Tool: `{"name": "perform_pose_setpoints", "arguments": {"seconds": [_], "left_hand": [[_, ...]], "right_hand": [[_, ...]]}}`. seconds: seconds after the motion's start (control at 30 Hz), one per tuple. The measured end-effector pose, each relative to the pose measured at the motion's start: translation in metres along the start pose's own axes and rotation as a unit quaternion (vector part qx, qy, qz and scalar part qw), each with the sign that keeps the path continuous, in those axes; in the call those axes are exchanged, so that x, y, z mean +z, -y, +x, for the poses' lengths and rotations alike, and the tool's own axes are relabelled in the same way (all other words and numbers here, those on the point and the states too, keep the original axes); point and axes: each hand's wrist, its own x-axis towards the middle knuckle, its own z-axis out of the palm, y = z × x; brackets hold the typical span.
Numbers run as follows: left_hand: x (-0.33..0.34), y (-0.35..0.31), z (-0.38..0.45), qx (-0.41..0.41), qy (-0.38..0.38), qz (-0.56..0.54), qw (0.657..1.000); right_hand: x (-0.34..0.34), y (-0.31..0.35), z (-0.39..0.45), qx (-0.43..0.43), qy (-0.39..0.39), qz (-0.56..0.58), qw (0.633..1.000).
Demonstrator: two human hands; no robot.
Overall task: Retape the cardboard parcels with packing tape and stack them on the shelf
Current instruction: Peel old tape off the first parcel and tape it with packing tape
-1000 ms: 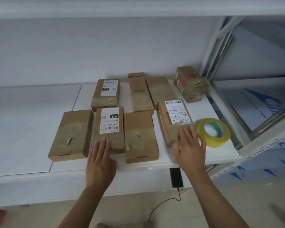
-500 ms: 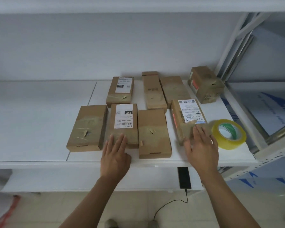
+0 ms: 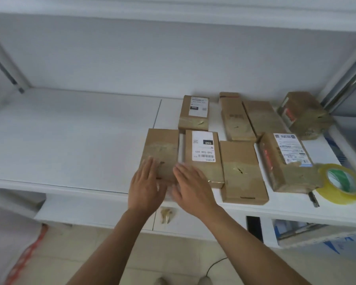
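Eight cardboard parcels (image 3: pixel 243 171) lie on the shelf (image 3: pixel 70 140); three of them carry white labels. One roll of packing tape (image 3: pixel 342 182) sits near the right edge.

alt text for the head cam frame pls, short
Both hands reach to the leftmost cardboard parcel at the front of a white shelf: left hand flat on it, right hand open beside it, over the labelled parcel's near corner. Six more brown parcels lie to the right, with a yellow packing tape roll at the far right.
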Motion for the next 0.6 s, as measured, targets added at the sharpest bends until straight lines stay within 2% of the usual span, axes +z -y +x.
{"name": "perform_pose_setpoints", "arguments": {"seconds": [0.13, 0.3, 0.47, 0.6], "left_hand": [[-0.003, 0.019, 0.005, 0.049, 0.076, 0.066, 0.994], [-0.011, 0.021, 0.014, 0.082, 0.098, 0.087, 0.988], [-0.011, 0.028, 0.018, 0.116, 0.090, 0.069, 0.987], [-0.004, 0.029, 0.019, 0.128, 0.091, 0.049, 0.986]], "right_hand": [[0.012, 0.025, 0.004, 0.032, 0.037, -0.025, 0.998], [0.009, 0.008, -0.011, 0.060, -0.002, -0.032, 0.998], [-0.003, -0.027, -0.030, 0.197, -0.059, -0.056, 0.977], [-0.012, -0.057, -0.053, 0.331, -0.024, -0.045, 0.942]]}}
